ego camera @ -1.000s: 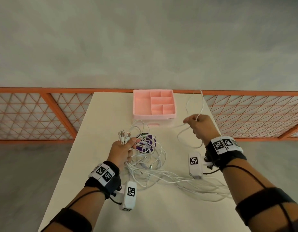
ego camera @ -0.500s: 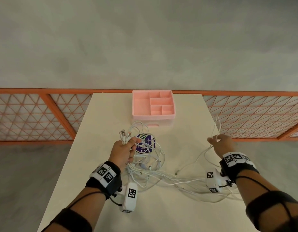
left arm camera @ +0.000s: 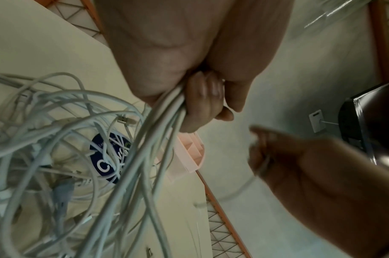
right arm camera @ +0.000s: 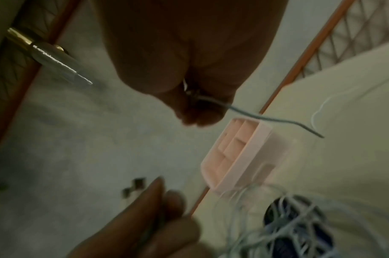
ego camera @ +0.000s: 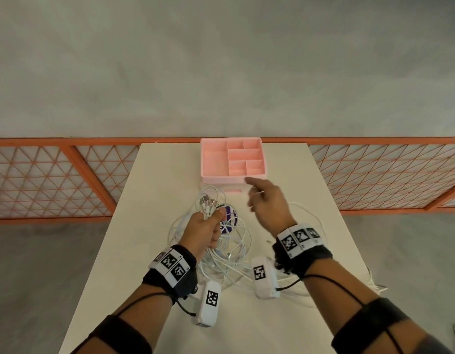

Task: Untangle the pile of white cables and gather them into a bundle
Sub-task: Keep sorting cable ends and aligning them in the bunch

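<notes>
A tangled pile of white cables (ego camera: 229,254) lies mid-table over a round purple disc (ego camera: 229,218). My left hand (ego camera: 206,226) is raised above the pile and grips a bunch of cable ends, whose plugs (ego camera: 207,203) stick up from the fist. In the left wrist view the strands (left arm camera: 158,132) run down from the curled fingers (left arm camera: 202,97). My right hand (ego camera: 262,198) hovers just right of the left one. Its index finger points toward the tray while its other fingers pinch one thin white cable (right arm camera: 266,119) that trails off to the right.
A pink compartment tray (ego camera: 208,159) stands at the far end of the cream table (ego camera: 155,200). An orange lattice railing (ego camera: 55,175) runs behind the table. Some cable loops hang over the right table edge (ego camera: 372,284). Grey floor lies on both sides.
My right hand swung out to the right table edge with its cable, then came back in to the centre beside the left hand. The left hand stayed put with its bunch.
</notes>
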